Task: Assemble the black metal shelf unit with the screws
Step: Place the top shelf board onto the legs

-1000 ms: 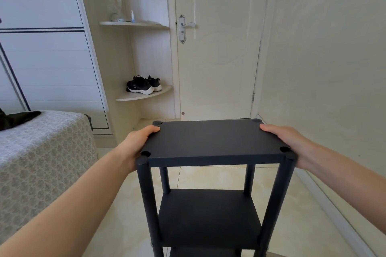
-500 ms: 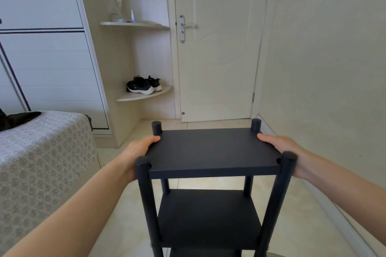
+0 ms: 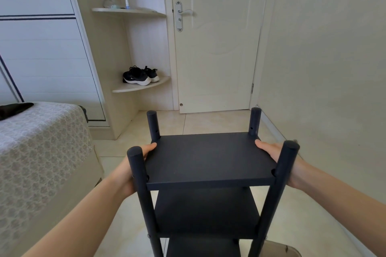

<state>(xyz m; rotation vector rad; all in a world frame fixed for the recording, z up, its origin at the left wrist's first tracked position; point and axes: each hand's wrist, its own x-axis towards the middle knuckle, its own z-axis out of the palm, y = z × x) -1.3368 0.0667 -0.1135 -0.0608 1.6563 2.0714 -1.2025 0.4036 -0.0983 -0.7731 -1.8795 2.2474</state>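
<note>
Left hand [image 3: 124, 173], right hand [image 3: 268, 150] hold shelf [image 3: 208, 156]; fingers hidden.

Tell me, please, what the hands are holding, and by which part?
Both hold the top shelf panel by its side edges: left hand on the left edge, right hand on the right.

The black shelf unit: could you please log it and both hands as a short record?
top panel: set low between the four posts, their tops above it
left hand: grips top panel's left edge
right hand: grips its right edge
far posts: bare screw holes above the panel
lower shelf: in place beneath
sneakers: on corner shelf by door
</note>
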